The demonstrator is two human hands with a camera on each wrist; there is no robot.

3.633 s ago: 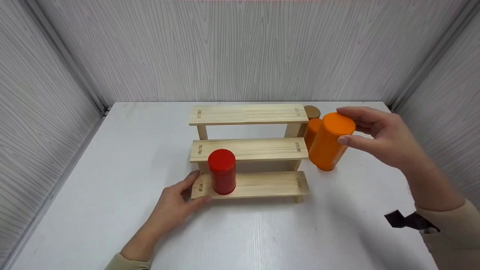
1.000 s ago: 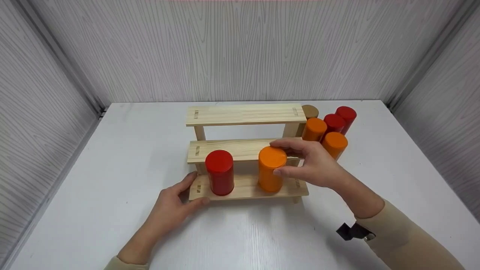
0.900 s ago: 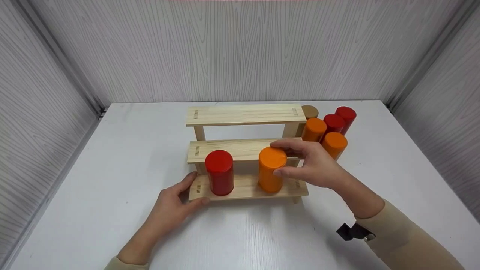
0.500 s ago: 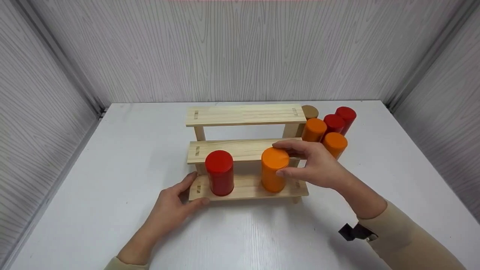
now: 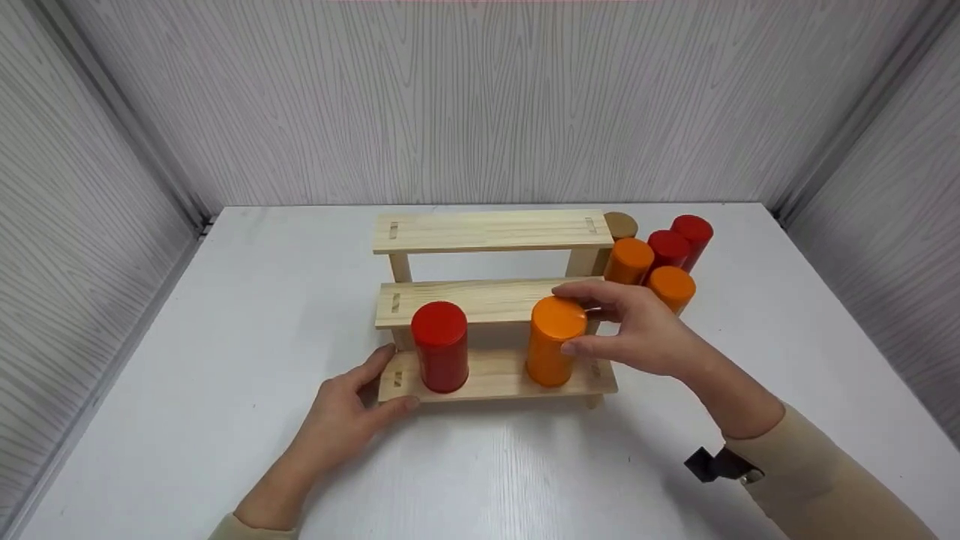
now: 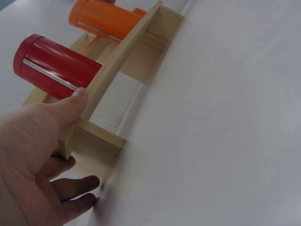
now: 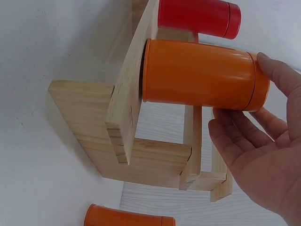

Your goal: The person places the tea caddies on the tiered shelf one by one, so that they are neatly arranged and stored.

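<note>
A three-tier wooden display rack [image 5: 491, 300] stands on the white table. My left hand [image 5: 352, 412] grips the left end of its bottom shelf [image 5: 495, 373]; in the left wrist view the thumb lies along the board's edge and the other fingers are below it. A red canister [image 5: 442, 352] stands upright near that end. Toward the right end, an orange canister [image 5: 550, 360] is upright on the same shelf. My right hand [image 5: 645, 330] holds it near the lid, thumb on one side and fingers on the other, as the right wrist view [image 7: 197, 73] of the canister also shows.
Behind the rack's right side several more canisters stand close together: a brown-lidded one [image 5: 621, 223], two orange ones, the nearer orange canister [image 5: 671, 285] being in front, and two red ones, with one red canister [image 5: 693, 231] farthest right. Pale wood-grain panels [image 5: 480, 97] enclose the table.
The orange canister has come from beside the rack onto the bottom shelf in my right hand. Over the last second it has shifted slightly right. My left hand has kept its grip.
</note>
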